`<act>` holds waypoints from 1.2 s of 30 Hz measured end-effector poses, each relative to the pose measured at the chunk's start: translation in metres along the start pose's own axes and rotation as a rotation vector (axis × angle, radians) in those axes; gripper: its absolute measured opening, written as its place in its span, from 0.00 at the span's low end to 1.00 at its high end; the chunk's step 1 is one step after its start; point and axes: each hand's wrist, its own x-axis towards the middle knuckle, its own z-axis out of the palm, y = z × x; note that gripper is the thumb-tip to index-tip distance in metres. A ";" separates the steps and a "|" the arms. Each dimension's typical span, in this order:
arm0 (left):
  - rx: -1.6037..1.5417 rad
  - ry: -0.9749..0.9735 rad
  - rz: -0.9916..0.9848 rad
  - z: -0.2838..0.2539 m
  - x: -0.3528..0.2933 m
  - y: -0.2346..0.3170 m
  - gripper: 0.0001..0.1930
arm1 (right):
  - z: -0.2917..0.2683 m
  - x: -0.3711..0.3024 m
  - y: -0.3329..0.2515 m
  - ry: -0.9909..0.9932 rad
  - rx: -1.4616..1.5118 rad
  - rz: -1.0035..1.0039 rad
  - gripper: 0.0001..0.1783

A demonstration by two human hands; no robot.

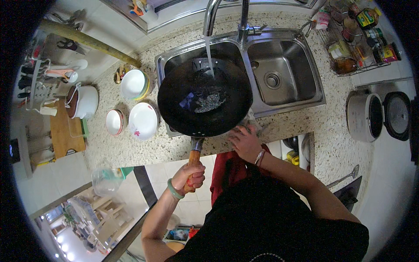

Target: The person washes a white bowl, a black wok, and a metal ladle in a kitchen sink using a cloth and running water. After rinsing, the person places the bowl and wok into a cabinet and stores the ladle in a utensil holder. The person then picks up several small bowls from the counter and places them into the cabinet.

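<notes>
A large black wok (174, 105) rests tilted over the left sink basin (224, 49), covering most of it. Water runs from the chrome faucet (209, 22) into the wok, where a foamy puddle lies in the bottom beside a bluish reflection. My left hand (191, 175), with a green bangle at the wrist, is wrapped round the wok's wooden handle (194, 157). At the counter's front edge, just right of the wok's near rim, my right hand (245, 143) has its fingers curled at a blurred greyish thing (253, 124) that I cannot make out.
Stacked bowls (133, 84) and a white plate (143, 121) stand left of the sink. The right basin (283, 72) has a drain in its floor. A rice cooker (365, 117) with its lid up and a wire rack of condiment jars (358, 61) are at the right.
</notes>
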 end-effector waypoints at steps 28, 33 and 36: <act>-0.012 0.060 -0.288 -0.049 0.058 0.123 0.12 | 0.111 0.242 0.103 -0.669 0.010 0.166 0.33; 0.025 0.152 -0.281 -0.041 0.058 0.134 0.12 | 0.132 0.239 0.118 -0.668 0.047 0.213 0.34; -0.076 0.175 -0.255 -0.048 0.066 0.129 0.15 | 0.134 0.231 0.140 -0.650 0.061 0.229 0.34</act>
